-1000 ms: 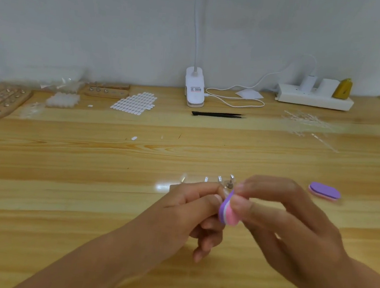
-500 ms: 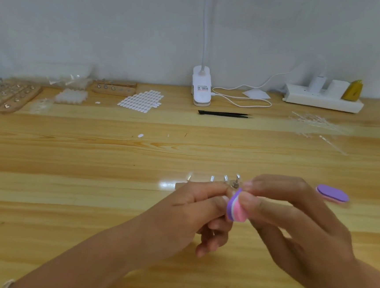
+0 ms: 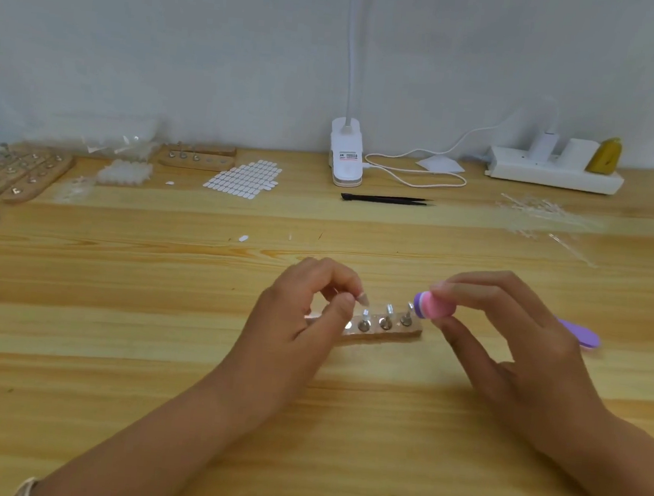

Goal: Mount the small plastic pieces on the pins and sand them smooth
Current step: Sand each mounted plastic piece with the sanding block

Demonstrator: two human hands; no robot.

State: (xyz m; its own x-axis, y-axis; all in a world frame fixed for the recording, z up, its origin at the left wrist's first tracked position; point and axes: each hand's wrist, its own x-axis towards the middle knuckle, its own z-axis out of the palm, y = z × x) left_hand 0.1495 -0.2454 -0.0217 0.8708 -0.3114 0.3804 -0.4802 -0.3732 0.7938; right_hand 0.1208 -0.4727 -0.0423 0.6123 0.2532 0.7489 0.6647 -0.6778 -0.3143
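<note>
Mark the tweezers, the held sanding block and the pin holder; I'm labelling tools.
tweezers [image 3: 387, 200]: head view, middle of shaft.
held sanding block [image 3: 436, 307]: head view, pink side.
pin holder [image 3: 387, 336]: head view, wooden front edge.

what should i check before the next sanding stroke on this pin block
1. Sanding pad gripped in right hand: ok.
2. Pin block lying flat on table: ok.
3. Left hand steadying the block's left end: cannot tell; its curled fingers hide that end.
4. Three visible pins each carrying a piece: cannot tell, too small.
5. Pad touching the rightmost pin: cannot tell; it sits right beside it.
6. Spare purple pad out of the way behind the right hand: ok.
</note>
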